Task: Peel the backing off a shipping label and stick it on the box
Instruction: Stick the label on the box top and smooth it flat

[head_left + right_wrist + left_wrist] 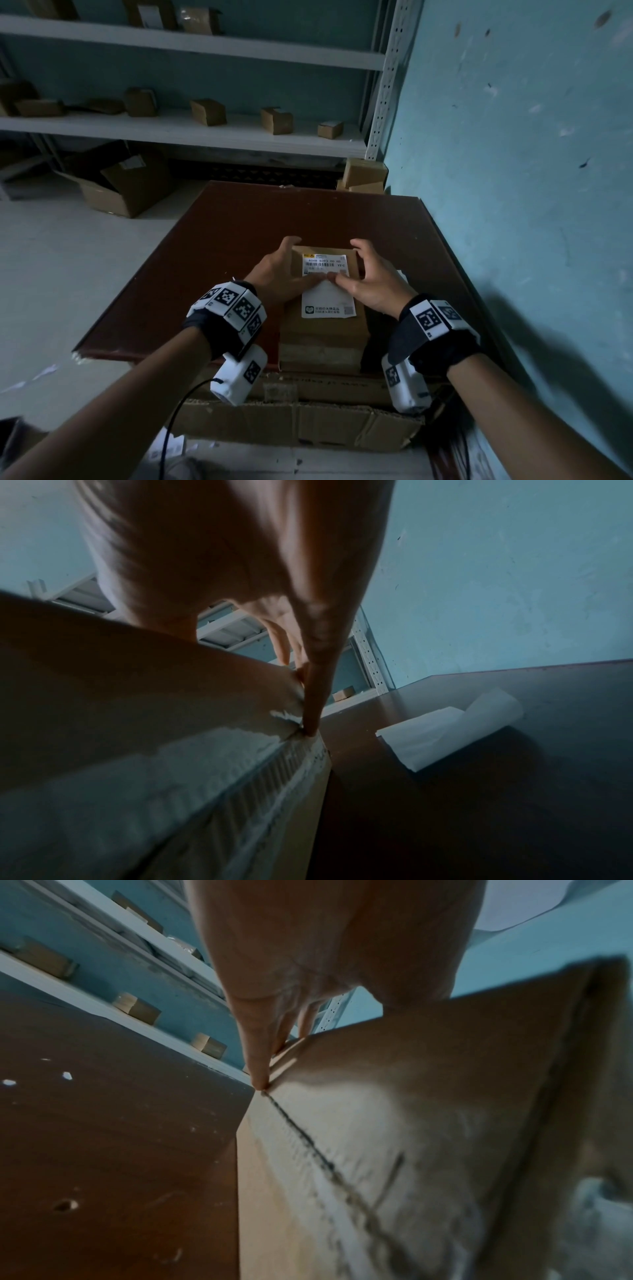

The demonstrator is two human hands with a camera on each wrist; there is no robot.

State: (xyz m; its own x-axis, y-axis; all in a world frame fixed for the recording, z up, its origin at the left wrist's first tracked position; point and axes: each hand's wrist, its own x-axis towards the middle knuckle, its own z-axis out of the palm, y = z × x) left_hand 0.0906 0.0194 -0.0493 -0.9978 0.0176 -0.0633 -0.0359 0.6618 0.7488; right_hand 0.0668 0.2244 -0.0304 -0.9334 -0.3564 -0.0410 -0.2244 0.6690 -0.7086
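Note:
A brown cardboard box [322, 339] lies on the dark brown table [239, 233]. A white shipping label [328, 303] lies flat on the box's top. My left hand [281, 274] and right hand [371, 281] rest on the box, and their thumbs meet at the label's middle and press it. The other fingers reach along the box's far sides. In the left wrist view the left hand's fingertips [262, 1083] touch the box's [428, 1083] edge. The right hand's fingertips [310, 731] touch the box's [120, 683] right edge. A curled white backing sheet [445, 731] lies on the table to the right.
Grey shelves [191, 132] behind the table carry several small cardboard boxes [208, 112]. An open carton [120, 192] sits on the floor at the left. A blue wall [513, 171] runs along the table's right side. Flattened cardboard [301, 425] lies below the table's near edge.

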